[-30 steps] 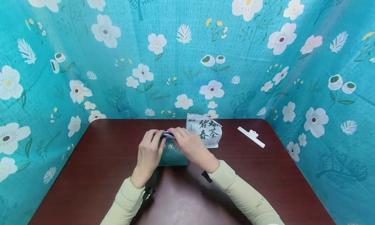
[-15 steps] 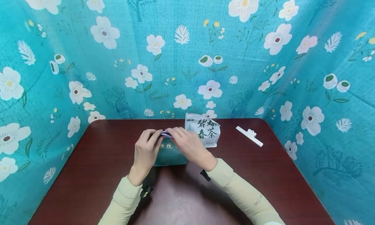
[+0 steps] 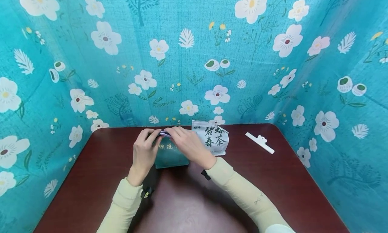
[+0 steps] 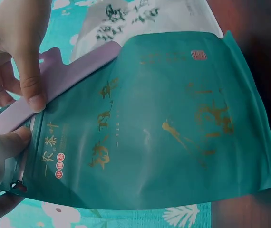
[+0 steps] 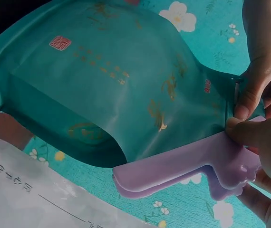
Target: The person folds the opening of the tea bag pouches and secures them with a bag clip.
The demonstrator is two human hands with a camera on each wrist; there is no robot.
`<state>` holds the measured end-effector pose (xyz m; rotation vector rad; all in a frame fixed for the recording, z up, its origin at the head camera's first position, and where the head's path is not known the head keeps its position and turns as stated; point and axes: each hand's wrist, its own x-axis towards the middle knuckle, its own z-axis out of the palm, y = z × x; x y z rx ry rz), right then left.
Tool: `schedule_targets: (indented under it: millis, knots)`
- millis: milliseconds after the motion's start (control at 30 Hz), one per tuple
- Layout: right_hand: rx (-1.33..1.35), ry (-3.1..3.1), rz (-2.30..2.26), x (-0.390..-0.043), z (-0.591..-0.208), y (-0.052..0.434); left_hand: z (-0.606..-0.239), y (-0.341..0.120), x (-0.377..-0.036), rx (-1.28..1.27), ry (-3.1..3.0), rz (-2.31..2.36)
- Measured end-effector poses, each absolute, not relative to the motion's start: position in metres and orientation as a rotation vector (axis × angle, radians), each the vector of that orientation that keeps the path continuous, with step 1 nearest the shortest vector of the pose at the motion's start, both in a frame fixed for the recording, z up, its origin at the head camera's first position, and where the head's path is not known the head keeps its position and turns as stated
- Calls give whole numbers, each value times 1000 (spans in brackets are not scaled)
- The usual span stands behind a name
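Note:
A dark green tea pouch (image 3: pixel 172 158) with gold lettering is held by its top edge between both hands. My left hand (image 3: pixel 143 148) pinches the top corner beside the zip strip; its thumb (image 4: pixel 19 137) lies on the front in the left wrist view. My right hand (image 3: pixel 190 144) grips the handle end of a lilac sealing clip (image 5: pixel 173 164), thumb and fingers on opposite sides. The clip lies slantwise along the pouch's top, one bar across the front in the left wrist view. Both thumbs are close together at the corner. Fingers hide part of the clip's handle.
A white tea pouch (image 3: pixel 214 140) with black characters stands just right of my right hand. Farther right, a white sealing clip (image 3: pixel 259 143) lies on the dark red table (image 3: pixel 100 165). A teal floral curtain (image 3: pixel 188 81) surrounds the table's back and sides.
Both hands have shifted a little to the left together with the green pouch and lilac clip, and the pouch's bottom edge sits slightly higher in view. The grips look unchanged.

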<state>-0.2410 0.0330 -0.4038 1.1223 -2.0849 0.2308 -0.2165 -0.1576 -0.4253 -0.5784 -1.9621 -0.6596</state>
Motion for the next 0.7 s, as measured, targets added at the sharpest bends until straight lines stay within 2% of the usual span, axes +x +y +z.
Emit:
schedule_targets:
  millis: [433,700]
  knots:
    - [1127,-2136,242,-287,-404,22,-427,-166,-261,-525,-2023,-685]
    - [1160,-2158,332,-299,-410,21,-434,-167,-273,-493,-2052,-700]
